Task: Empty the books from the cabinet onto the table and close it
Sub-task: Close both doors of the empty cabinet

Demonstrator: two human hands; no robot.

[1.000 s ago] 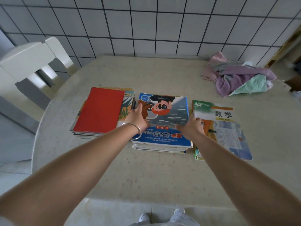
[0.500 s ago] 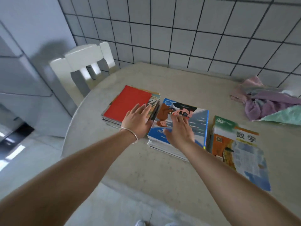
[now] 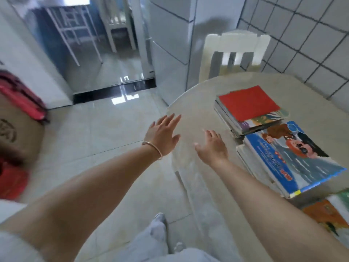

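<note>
Three piles of books lie on the round pale table (image 3: 190,114). A red-covered stack (image 3: 247,105) is farthest, a blue picture-book stack (image 3: 290,157) is beside it, and an orange and green book (image 3: 328,214) shows at the right edge. My left hand (image 3: 163,136), wearing a bracelet, hovers over the table's left rim with fingers spread and nothing in it. My right hand (image 3: 212,146) is above the tabletop left of the blue stack, fingers apart, also holding nothing. No cabinet is in view.
A white chair (image 3: 234,52) stands behind the table against the tiled wall. A cardboard box (image 3: 17,135) with red items sits at the far left. A glossy tiled floor (image 3: 98,133) leads to a doorway with a dark threshold (image 3: 113,90).
Both hands have lifted off the blue book stack and drawn left. The view has swung left, so the books sit at the right and the doorway and floor have come into sight.
</note>
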